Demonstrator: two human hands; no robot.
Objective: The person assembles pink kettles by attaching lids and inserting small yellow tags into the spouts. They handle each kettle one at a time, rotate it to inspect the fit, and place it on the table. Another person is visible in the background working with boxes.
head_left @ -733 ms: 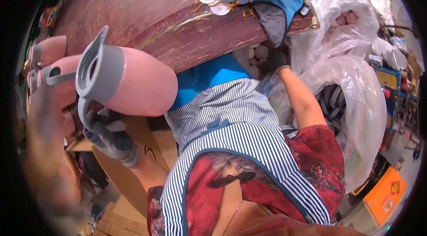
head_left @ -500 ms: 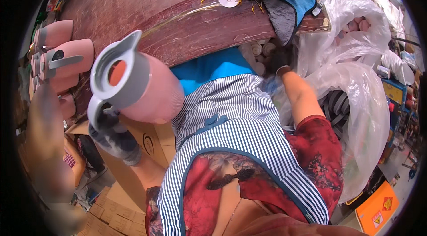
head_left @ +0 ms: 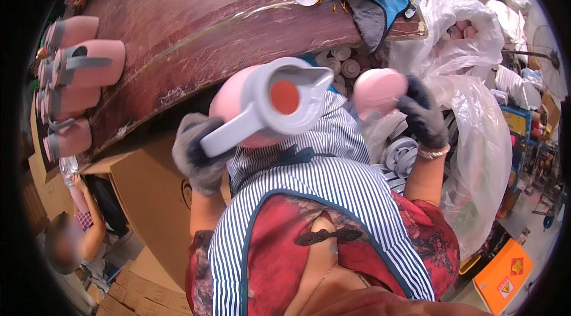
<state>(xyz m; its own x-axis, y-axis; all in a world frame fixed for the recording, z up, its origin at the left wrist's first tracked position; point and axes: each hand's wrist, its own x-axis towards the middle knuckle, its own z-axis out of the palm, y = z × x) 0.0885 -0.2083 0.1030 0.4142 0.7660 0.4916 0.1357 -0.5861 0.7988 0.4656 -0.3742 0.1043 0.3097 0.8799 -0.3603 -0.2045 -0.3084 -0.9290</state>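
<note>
Dark red worktop (head_left: 196, 12), pink jugs (head_left: 83, 63) lying along its left edge. Gloved left hand (head_left: 199, 152): fingers wrapped round grey handle of pink jug with grey lid (head_left: 279, 102), held at chest. Gloved right hand (head_left: 422, 116): fingers gripping pink jug body (head_left: 377, 93) beside plastic bag (head_left: 476, 131)

Pink jugs (head_left: 83, 63) on wooden table (head_left: 196, 24)
</note>
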